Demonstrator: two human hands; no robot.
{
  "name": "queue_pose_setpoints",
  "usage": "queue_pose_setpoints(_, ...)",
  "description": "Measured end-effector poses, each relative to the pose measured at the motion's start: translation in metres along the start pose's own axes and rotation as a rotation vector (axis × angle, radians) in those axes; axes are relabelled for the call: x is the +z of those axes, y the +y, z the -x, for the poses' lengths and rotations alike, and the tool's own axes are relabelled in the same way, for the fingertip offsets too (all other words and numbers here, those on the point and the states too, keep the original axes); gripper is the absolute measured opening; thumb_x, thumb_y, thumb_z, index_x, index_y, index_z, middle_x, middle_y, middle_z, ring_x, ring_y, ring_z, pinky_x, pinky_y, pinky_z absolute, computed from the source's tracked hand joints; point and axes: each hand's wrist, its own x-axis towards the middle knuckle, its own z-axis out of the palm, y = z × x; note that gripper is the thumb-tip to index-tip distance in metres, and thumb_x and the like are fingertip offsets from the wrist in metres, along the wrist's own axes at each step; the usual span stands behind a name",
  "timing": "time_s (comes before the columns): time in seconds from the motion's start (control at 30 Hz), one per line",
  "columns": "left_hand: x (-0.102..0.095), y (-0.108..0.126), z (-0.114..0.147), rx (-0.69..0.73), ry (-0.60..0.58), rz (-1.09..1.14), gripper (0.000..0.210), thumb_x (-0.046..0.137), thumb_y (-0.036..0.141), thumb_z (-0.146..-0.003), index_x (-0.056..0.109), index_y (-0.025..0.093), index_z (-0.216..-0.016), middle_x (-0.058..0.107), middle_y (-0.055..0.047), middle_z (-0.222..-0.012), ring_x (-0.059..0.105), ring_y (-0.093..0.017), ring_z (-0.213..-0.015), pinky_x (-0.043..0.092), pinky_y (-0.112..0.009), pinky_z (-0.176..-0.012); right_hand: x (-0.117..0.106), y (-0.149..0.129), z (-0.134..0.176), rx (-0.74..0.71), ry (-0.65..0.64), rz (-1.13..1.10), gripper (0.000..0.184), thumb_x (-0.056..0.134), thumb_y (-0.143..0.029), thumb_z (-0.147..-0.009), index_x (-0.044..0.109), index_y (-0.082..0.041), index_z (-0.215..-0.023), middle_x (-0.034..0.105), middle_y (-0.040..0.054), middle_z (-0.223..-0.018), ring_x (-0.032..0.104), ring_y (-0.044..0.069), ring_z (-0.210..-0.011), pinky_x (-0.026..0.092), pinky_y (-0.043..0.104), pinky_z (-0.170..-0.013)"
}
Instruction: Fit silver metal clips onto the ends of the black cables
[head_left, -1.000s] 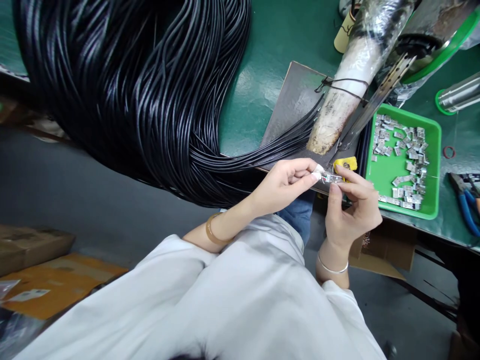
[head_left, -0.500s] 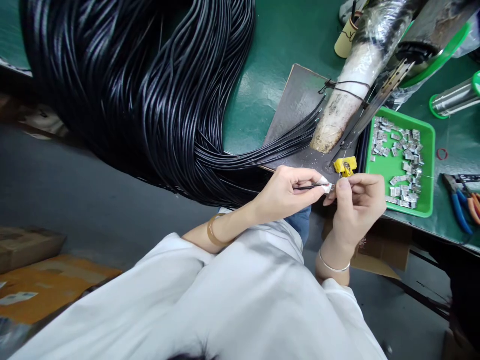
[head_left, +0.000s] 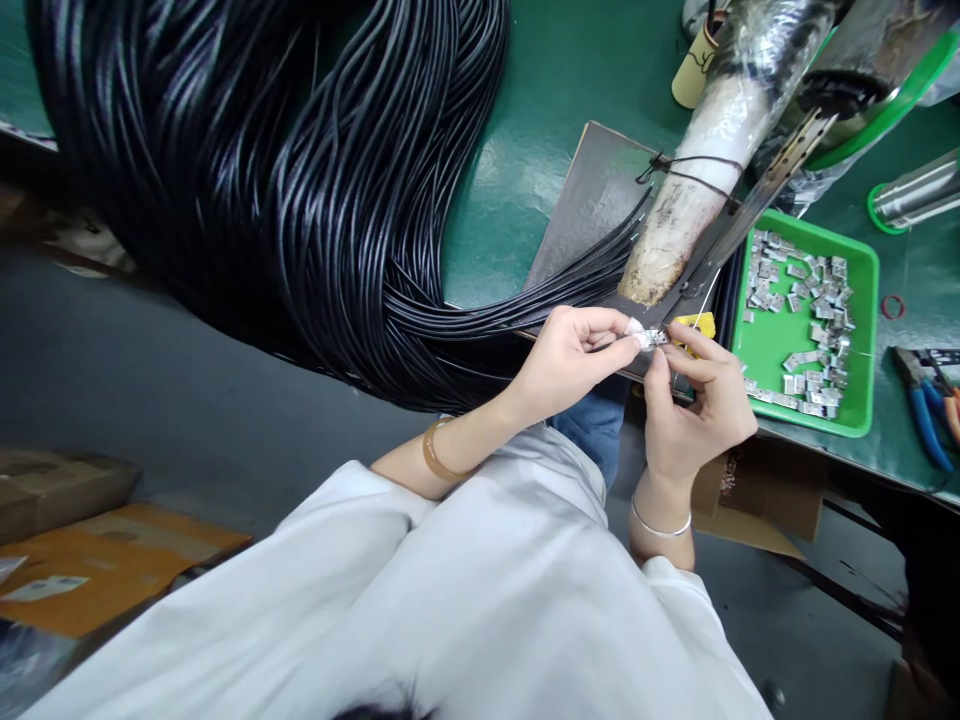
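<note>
Since the earlier frame, the right hand (head_left: 701, 410) has shifted, now partly covering the yellow block (head_left: 705, 324). Between both hands, I see the left hand's (head_left: 566, 355) grip pinching a small metal connector (head_left: 655, 337); the right's hold I cannot tell. Beyond, a pale tube (head_left: 694, 195) obstructs the tabletop (head_left: 559, 70), between black cables (head_left: 352, 200) and a green tray (head_left: 787, 330).

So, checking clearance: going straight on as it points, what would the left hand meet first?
Past the small metal piece it holds, the left hand would probably meet the right hand; depth is unclear.
</note>
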Motion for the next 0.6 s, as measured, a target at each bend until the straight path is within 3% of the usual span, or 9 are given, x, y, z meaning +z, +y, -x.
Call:
queue_pose_setpoints(0.33, 0.001, 0.003, -0.003, 0.044, 0.005, -0.043, 0.019, 0.073, 0.030, -0.081, 0.072, 0.011, -0.081, 0.072, -0.002, -0.077, 0.064, -0.008, -0.068, 0.054, -0.019, -0.069, -0.005, -0.011, -0.011, 0.028, -0.017, -0.029, 0.014, 0.070, -0.009, -0.082, 0.067, -0.020, -0.090, 0.075, 0.0031, -0.109, 0.074, 0.018, -0.099, 0.064, 0.035, -0.088)
queue_pose_setpoints(0.43, 0.001, 0.004, -0.004, 0.021, -0.010, -0.025, 0.022, 0.075, 0.033, -0.079, 0.072, 0.011, -0.081, 0.073, -0.003, -0.079, 0.065, -0.009, -0.070, 0.055, -0.020, -0.070, -0.004, -0.013, -0.009, 0.054, -0.007, -0.052, 0.014, 0.070, -0.009, -0.082, 0.064, -0.019, -0.088, 0.074, 0.0043, -0.112, 0.074, 0.018, -0.098, 0.066, 0.036, -0.084)
queue_pose_setpoints(0.6, 0.001, 0.007, -0.002, 0.003, 0.003, -0.085, 0.018, 0.072, 0.029, -0.080, 0.071, 0.010, -0.079, 0.067, -0.001, -0.071, 0.057, -0.006, -0.062, 0.048, -0.017, -0.062, -0.005, -0.012, -0.004, 0.091, -0.021, -0.101, 0.014, 0.068, -0.009, -0.082, 0.058, -0.019, -0.084, 0.074, 0.0062, -0.113, 0.074, 0.019, -0.099, 0.067, 0.037, -0.083)
